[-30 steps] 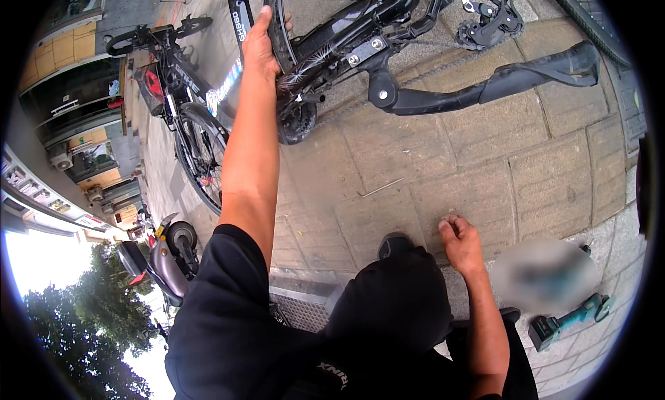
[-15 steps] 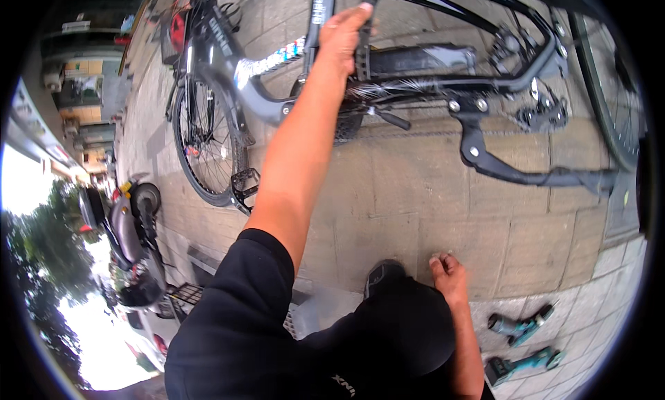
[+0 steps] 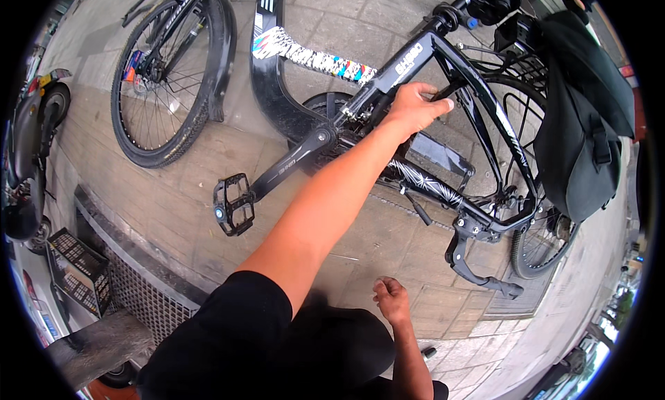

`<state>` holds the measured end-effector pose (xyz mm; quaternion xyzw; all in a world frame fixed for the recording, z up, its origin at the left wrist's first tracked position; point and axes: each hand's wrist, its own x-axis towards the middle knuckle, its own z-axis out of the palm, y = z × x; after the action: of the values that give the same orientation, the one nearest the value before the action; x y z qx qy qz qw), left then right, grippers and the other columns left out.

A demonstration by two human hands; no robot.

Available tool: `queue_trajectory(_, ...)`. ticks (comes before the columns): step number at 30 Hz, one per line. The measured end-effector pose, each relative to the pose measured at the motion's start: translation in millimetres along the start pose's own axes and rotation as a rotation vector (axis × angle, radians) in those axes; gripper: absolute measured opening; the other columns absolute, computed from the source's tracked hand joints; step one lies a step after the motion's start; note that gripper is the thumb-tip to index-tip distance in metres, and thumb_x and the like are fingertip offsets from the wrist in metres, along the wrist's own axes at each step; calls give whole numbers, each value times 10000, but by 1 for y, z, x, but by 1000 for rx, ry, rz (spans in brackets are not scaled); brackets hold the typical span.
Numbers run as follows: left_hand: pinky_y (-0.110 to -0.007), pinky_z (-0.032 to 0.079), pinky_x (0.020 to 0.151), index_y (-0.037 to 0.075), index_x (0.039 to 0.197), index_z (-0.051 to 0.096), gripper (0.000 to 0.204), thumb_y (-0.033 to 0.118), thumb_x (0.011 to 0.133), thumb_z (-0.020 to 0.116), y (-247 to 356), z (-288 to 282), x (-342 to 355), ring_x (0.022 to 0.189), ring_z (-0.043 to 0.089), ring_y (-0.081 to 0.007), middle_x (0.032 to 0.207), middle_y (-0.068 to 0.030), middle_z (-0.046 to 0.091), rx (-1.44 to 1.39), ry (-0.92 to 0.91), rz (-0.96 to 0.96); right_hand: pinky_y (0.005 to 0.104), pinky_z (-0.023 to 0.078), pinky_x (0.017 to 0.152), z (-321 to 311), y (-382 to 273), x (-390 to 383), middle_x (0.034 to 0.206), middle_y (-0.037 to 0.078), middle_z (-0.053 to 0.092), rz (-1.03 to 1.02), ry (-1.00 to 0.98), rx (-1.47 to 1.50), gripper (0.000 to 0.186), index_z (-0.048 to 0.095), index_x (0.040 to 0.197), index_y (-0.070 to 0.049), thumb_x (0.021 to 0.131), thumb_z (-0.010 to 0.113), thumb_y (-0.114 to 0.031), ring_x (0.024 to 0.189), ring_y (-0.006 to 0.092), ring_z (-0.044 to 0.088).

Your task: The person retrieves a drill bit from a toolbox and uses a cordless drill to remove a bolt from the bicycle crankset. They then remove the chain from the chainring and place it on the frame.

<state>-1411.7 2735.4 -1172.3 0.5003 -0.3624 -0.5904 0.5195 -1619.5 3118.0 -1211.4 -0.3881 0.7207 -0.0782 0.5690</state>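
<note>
A black bicycle lies across the upper part of the view, its seat tube (image 3: 402,67) slanting up to the saddle. My left hand (image 3: 413,110) reaches in just behind that tube, thumb and fingers closed around a dark bar-like part whose full shape is hidden. Below it are the patterned chainstay (image 3: 426,180) and a grey-black panel (image 3: 440,154). The crank (image 3: 294,161) and pedal (image 3: 233,205) stick out toward me at the left. Low over the paving, beside my knee, my right hand (image 3: 392,300) is closed with fingertips pinched; anything in it is too small to make out.
A kickstand (image 3: 478,267) juts from the rear of the bicycle. Black bags (image 3: 585,123) hang over the rear rack. The front wheel (image 3: 166,81) stands at the upper left. A metal grating (image 3: 149,286) and a black crate (image 3: 80,272) are at the lower left.
My view has swung, bringing the saddle, rear wheel and bags into sight while the two teal power tools have gone out of it. My left hand stays behind the seat tube.
</note>
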Motion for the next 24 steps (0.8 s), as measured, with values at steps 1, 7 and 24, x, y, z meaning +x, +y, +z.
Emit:
queue_trajectory(1, -294, 558, 792, -49, 1207, 692, 513, 225, 826, 897, 1, 1, -1, 889, 707, -149, 982, -127, 766, 6, 12, 8, 334, 571, 696, -3, -4, 2, 863, 130, 745, 4, 6, -3, 386, 702, 1190, 42, 998, 670, -290, 707, 172, 711)
queue_trajectory(7, -310, 562, 790, -58, 1205, 692, 566, 286, 807, 901, -4, 2, 1, 877, 713, -162, 962, -138, 764, 69, 40, 5, 345, 575, 695, -14, 13, 29, 871, 154, 742, -105, 81, -484, 381, 711, 1201, 13, 1003, 654, -308, 718, 205, 732)
queue_trajectory(24, -370, 556, 840, 30, 1197, 713, 599, 402, 759, 879, 13, -3, -12, 891, 741, -249, 920, -122, 758, 180, 99, -35, 464, 516, 674, 5, 4, 18, 950, 217, 613, -167, -205, -527, 153, 580, 949, -34, 846, 628, -136, 840, 422, 643)
